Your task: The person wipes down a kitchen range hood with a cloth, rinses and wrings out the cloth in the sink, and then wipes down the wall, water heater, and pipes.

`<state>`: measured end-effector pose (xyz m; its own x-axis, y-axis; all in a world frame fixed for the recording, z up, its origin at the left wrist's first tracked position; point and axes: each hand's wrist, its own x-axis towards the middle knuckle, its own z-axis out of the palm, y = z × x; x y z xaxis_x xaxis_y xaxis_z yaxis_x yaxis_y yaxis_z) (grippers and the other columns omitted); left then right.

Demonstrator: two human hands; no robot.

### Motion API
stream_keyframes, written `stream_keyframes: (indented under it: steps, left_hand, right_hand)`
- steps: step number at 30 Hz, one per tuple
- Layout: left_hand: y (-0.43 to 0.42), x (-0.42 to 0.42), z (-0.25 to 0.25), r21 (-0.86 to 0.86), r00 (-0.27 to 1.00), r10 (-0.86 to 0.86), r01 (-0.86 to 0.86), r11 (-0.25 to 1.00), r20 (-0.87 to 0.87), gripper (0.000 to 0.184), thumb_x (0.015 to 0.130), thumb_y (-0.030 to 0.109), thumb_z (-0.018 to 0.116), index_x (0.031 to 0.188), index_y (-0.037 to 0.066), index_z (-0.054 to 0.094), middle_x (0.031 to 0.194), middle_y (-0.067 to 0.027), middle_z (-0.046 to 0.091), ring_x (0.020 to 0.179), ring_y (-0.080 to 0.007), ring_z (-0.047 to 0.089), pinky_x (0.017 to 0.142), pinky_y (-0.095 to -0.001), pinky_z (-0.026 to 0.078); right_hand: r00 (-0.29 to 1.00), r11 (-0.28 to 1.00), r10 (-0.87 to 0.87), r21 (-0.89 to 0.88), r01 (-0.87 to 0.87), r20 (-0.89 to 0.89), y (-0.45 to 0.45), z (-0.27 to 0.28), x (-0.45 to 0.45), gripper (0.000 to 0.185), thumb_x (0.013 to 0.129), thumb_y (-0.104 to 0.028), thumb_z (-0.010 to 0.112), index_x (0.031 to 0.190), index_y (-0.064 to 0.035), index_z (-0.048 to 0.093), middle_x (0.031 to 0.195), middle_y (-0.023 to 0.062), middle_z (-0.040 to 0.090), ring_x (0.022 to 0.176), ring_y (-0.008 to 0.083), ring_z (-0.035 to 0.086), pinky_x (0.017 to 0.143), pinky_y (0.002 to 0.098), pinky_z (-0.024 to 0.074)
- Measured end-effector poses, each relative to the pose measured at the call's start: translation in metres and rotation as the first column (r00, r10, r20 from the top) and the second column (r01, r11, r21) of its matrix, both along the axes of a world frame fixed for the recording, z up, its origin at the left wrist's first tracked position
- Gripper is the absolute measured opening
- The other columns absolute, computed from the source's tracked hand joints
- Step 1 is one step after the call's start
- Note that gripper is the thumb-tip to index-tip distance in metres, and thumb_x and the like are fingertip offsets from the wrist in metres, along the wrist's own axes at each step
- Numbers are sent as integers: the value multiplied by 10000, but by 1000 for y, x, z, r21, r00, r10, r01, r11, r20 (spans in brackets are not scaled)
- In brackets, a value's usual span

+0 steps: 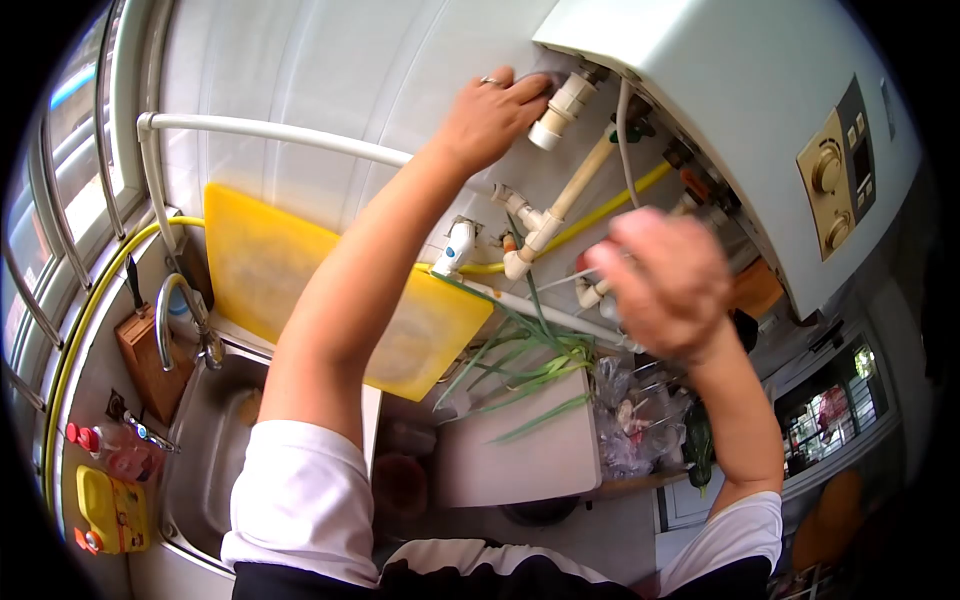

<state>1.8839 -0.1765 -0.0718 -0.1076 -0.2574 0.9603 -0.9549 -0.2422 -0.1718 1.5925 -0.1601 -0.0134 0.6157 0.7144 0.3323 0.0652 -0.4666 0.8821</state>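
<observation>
My left hand (495, 118), a ring on one finger, reaches up to the wall beside a cream plastic pipe fitting (566, 108) under the water heater (720, 90). Its fingers are drawn together at a small dark thing by the fitting, too hidden to name. My right hand (668, 285) is raised below the heater, smeared by motion, with fingers curled in. A thin pale strip (565, 284) shows just left of it; whether the hand holds it I cannot tell. A cream pipe (575, 190) and a thin grey cord (625, 150) run between the hands.
A yellow board (265, 265) leans below a white rail (280, 127). At left is a steel sink (205, 455) with a tap (170, 300), bottles and a knife block (150, 365). Green onions (540, 370) lie over a pale board (520, 455), with plastic bags (630, 420) alongside.
</observation>
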Motion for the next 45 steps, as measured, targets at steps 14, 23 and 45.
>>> stream_keyframes:
  steps: [14, 23, 45]
  left_hand:
    - [4, -16, 13, -29, 984, 150, -154, 988, -95, 417, 852, 103, 522, 1251, 183, 609, 1344, 60, 540, 976, -209, 577, 721, -342, 518]
    - [9, -12, 3, -21, 993, 82, -84, 996, -83, 417, 821, 45, 518, 1215, 140, 619, 1342, 53, 545, 1023, -236, 579, 771, -356, 541]
    - [-57, -21, -4, -154, 996, -68, 76, 985, 53, 487, 853, 343, 632, 1314, 196, 580, 1416, -97, 494, 1379, -358, 362, 1099, -548, 315]
  right_hand:
    - [943, 872, -295, 360, 331, -154, -66, -77, 54, 454, 764, -37, 624, 1216, -15, 592, 1403, 150, 442, 1335, 306, 395, 1092, 450, 354]
    - [966, 865, -257, 446, 231, -2, -90, -79, 60, 441, 769, -44, 625, 1209, -22, 611, 1442, 151, 397, 1378, 348, 315, 1102, 443, 354]
    - [948, 850, -311, 429, 306, -61, -101, -81, 55, 525, 715, -53, 659, 1235, -105, 621, 1522, 65, 349, 1466, 353, 168, 1091, 419, 397]
